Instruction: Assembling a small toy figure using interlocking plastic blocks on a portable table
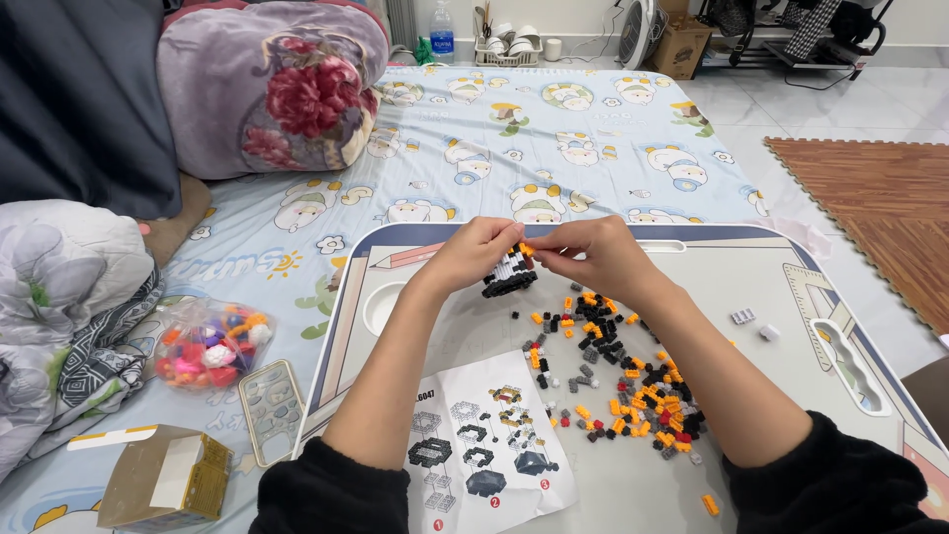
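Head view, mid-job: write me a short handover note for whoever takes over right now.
Left hand and right hand together hold the small black, white and orange brick model above the grey lap table.
The loose pile of orange, black, grey and red bricks lies on the table below the right forearm.
The printed instruction sheet lies flat at the near edge.
Done: the model is partly built.
Left: many bricks unplaced.

One head cam, worn by the person, looks down & fwd from close over a lap tray, w/ bedsheet & room floor beyond.
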